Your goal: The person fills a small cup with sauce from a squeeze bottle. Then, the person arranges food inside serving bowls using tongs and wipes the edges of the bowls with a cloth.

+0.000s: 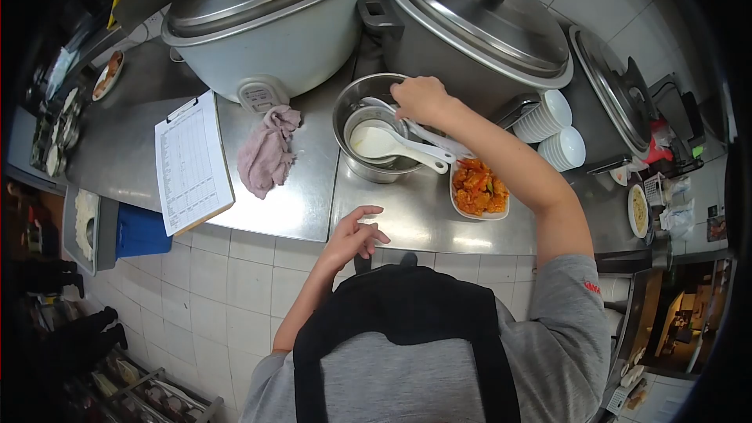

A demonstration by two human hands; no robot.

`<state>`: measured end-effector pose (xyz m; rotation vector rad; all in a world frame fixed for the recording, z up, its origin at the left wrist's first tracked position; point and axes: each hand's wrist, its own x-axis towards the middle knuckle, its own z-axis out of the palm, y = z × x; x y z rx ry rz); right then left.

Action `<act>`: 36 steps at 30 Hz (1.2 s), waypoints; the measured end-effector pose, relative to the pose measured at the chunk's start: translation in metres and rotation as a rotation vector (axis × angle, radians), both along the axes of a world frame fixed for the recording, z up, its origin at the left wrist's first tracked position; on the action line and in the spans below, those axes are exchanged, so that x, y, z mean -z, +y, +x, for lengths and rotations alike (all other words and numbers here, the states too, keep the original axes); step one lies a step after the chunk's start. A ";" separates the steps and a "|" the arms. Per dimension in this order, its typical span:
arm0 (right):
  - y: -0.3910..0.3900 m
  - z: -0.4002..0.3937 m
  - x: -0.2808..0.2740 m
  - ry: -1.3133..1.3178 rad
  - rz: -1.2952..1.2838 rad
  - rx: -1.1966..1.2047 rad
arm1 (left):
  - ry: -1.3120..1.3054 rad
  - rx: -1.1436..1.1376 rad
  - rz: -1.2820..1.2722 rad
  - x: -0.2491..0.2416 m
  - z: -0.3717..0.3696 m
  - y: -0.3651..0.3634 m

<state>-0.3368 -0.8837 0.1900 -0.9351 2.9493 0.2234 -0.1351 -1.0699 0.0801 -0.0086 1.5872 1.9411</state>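
My right hand (pixel 423 100) is over the far right rim of a round metal pot (pixel 341 127), its fingers curled together; what they hold, if anything, is hidden. Inside the pot is a smaller metal container (pixel 350 121). A white rice paddle (pixel 376 142) lies across it, handle pointing right over the rim. A second white utensil (pixel 427 136) runs behind the paddle, partly beneath my right hand. My left hand (pixel 354 240) hovers at the counter's front edge, fingers apart and holding nothing. Right of the pot, under my right forearm, sits a white dish of orange-red saucy food (pixel 478 189).
Two large lidded rice cookers, one pale (pixel 313 55) and one grey (pixel 439 55), stand behind the pot. A crumpled pinkish cloth (pixel 268 150) and a clipboard with paper (pixel 194 160) lie to the left. Stacked white bowls (pixel 562 149) stand to the right. A blue bin (pixel 142 231) is below the counter.
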 end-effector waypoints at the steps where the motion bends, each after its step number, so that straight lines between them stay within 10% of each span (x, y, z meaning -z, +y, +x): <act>1: 0.002 -0.003 -0.001 0.001 0.000 -0.004 | -0.001 0.002 0.002 -0.001 0.000 -0.001; 14: 0.006 0.005 -0.003 0.015 0.081 0.102 | 0.037 0.058 -0.024 -0.005 -0.002 -0.001; 22: 0.004 0.010 -0.096 0.404 -0.094 -0.111 | 0.059 0.053 0.009 -0.003 -0.002 -0.004; 31: -0.006 -0.024 -0.037 0.333 -0.073 -0.005 | 0.036 0.141 0.017 -0.001 -0.006 0.022; 36: 0.030 0.050 -0.066 0.362 -0.468 0.025 | 0.052 0.213 -0.010 -0.008 -0.005 0.055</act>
